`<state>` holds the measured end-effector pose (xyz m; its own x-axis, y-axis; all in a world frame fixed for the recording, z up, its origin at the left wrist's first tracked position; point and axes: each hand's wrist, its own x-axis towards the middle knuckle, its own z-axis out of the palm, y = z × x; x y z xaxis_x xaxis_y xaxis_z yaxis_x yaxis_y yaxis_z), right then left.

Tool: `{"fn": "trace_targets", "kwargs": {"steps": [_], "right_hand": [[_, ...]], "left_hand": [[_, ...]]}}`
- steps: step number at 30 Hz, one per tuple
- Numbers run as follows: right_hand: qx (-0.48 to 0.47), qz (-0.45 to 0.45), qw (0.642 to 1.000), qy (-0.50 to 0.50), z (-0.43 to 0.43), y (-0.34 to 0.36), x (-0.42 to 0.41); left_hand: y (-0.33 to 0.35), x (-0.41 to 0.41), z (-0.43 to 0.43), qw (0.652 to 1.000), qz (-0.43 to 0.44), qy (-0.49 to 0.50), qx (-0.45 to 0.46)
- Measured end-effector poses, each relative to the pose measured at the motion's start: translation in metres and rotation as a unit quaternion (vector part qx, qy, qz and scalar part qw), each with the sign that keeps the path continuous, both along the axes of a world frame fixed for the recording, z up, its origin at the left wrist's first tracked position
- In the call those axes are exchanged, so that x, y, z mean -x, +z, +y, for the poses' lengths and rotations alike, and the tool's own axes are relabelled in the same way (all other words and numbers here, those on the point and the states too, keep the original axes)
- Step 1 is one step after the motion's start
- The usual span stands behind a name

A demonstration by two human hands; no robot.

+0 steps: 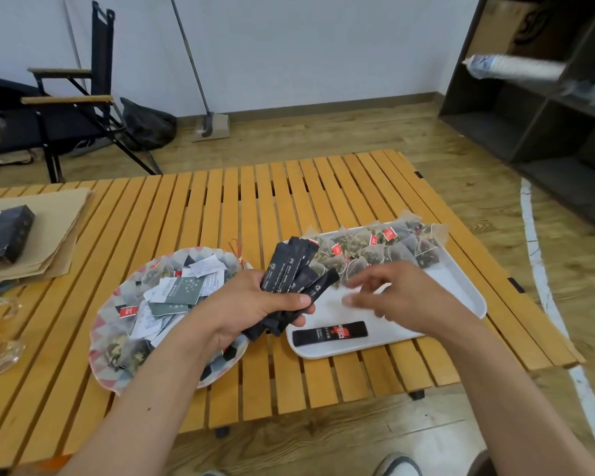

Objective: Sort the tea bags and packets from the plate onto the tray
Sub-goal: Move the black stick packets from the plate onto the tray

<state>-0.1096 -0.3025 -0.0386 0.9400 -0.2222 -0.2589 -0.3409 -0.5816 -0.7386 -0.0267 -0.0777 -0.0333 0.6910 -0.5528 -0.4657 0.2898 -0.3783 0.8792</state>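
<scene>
Gripping a fan of slim black stick packets (294,276) above the rim of the patterned round plate (100,338), the left hand (251,307) held their long axes slanting away toward the white plastic tray (461,290), where the right hand (406,297) hovered just beside them, fingers (361,280) loosely spread and seemingly empty.

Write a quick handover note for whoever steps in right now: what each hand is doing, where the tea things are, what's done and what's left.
Left hand: grips a bundle of black stick packets, held between plate and tray.
Right hand: over the white tray, fingers loosely spread, blurred, apparently holding nothing.
Done: a row of pyramid tea bags lies along the tray's far edge, and one black stick packet lies at its near edge.
Left: lay out the held bundle, then clear the patterned plate, which holds green packets, white paper packets and more mesh tea bags.
</scene>
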Motion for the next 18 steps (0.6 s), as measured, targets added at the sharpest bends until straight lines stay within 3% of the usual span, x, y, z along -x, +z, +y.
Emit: {"fn": "trace_targets", "kwargs": {"steps": [3,5,14,18], "right_hand": [[-0.197,-0.017,0.974,-0.113,0.003,0.009,0.001],[-0.255,0.012,0.958,-0.131,0.010,0.010,-0.004],[-0.313,0.063,0.944,-0.087,-0.018,0.013,-0.006],[-0.292,0.055,0.950,-0.092,-0.031,0.013,0.000]], "left_hand": [[0.000,0.004,-0.003,1.000,-0.013,-0.011,-0.004],[0.001,0.006,-0.006,1.000,-0.023,-0.011,-0.002],[0.005,0.000,0.002,1.000,0.017,0.012,0.000],[0.007,-0.001,0.003,0.999,0.002,0.044,0.001]]}}
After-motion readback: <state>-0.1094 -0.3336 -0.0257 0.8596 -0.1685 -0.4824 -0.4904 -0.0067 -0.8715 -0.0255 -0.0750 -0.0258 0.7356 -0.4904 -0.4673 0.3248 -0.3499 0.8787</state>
